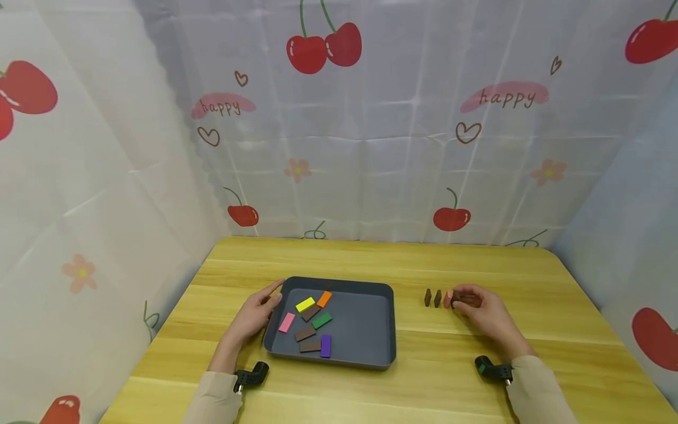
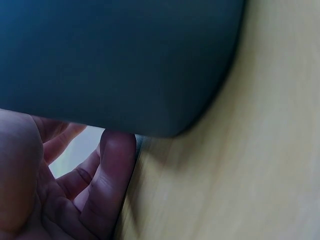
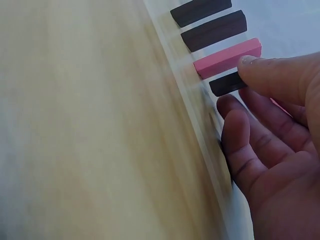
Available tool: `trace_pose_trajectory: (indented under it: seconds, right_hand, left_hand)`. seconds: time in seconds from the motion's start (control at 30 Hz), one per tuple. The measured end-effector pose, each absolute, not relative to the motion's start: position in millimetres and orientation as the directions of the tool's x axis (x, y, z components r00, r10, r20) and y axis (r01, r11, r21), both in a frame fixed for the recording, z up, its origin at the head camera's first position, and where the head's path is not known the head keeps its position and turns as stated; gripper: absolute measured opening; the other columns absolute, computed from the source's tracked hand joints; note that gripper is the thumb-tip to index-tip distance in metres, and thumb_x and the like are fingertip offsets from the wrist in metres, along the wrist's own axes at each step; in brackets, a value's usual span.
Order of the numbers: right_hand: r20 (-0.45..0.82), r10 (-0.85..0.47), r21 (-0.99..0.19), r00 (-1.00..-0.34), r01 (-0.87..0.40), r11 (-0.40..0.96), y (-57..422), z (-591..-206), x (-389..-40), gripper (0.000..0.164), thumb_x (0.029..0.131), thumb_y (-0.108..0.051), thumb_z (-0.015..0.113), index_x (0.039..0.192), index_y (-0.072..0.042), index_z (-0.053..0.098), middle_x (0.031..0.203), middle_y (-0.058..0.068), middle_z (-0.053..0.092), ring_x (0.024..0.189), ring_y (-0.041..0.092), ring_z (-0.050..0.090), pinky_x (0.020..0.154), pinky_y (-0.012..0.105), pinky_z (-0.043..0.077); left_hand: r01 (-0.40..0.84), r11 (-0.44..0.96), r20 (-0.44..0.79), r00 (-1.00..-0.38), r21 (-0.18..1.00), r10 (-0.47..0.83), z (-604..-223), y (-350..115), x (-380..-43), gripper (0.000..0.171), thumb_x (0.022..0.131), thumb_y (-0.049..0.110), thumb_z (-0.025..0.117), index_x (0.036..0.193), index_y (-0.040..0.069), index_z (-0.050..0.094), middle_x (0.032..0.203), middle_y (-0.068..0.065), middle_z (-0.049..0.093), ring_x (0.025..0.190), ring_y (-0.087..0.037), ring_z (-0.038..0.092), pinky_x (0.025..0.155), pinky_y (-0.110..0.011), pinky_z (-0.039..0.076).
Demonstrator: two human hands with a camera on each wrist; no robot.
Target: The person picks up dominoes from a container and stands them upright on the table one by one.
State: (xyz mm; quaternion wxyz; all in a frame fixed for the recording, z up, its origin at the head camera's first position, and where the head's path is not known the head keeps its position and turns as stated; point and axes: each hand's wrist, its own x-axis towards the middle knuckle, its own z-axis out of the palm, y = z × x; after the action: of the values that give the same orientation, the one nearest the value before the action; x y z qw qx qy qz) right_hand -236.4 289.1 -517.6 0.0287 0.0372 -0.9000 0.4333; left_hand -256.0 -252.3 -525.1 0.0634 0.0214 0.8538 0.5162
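In the head view, my right hand (image 1: 484,309) pinches a dark brown domino block (image 3: 226,84) between thumb and fingers, upright at the near end of a row. Beside it stands a pink domino (image 3: 227,57), then two more dark brown dominoes (image 3: 214,31) on edge. At the other side, my left hand (image 1: 254,315) grips the left rim of a dark grey tray (image 1: 365,324), thumb at the edge. In the left wrist view the tray's wall (image 2: 125,65) covers part of the fingers.
Inside the tray lie loose dominoes: yellow (image 1: 305,304), orange (image 1: 325,299), green (image 1: 321,320), pink (image 1: 287,323), purple (image 1: 325,346) and several brown ones (image 1: 305,334). A wooden table (image 1: 424,377) bears everything. Cherry-print curtains (image 1: 371,165) enclose it at the back and sides.
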Motion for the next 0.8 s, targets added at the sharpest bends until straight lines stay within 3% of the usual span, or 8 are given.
trace_pose_trajectory:
  seconds: [0.13,0.37,0.8]
  right_hand:
    - [0.087,-0.056,-0.781,-0.995,-0.103,0.616,289.4,-518.6,-238.0,0.031,0.099,-0.012,0.070,0.127,-0.002,0.066,0.121,0.017,0.072,0.103,0.017,0.070,0.083,0.017,0.052]
    - [0.082,-0.054,-0.757,-0.995,-0.097,0.646,288.7,-521.5,-239.2,0.031,0.099,-0.015,0.070,0.128,-0.003,0.067,0.121,0.016,0.071,0.106,0.026,0.068,0.083,0.021,0.051]
    - [0.082,-0.066,-0.734,-0.994,-0.105,0.671,290.6,-523.0,-239.9,0.032,0.098,-0.012,0.070,0.129,-0.002,0.067,0.120,0.018,0.071,0.102,0.023,0.067,0.081,0.022,0.052]
  left_hand:
    - [-0.031,0.479,-0.088,-0.992,0.877,0.096,-525.0,-251.9,-255.8,0.048,0.108,0.038,0.054,0.155,0.033,0.048,0.099,-0.013,0.062,0.085,-0.022,0.059,0.073,-0.030,0.051]
    - [-0.038,0.478,-0.093,-0.991,0.877,0.093,-524.8,-252.2,-255.6,0.047,0.108,0.038,0.054,0.154,0.035,0.049,0.101,-0.012,0.062,0.086,-0.022,0.060,0.075,-0.032,0.052]
    - [-0.025,0.478,-0.088,-0.990,0.878,0.110,-522.1,-251.6,-254.7,0.049,0.108,0.041,0.053,0.156,0.032,0.047,0.095,-0.013,0.057,0.082,-0.022,0.055,0.070,-0.028,0.048]
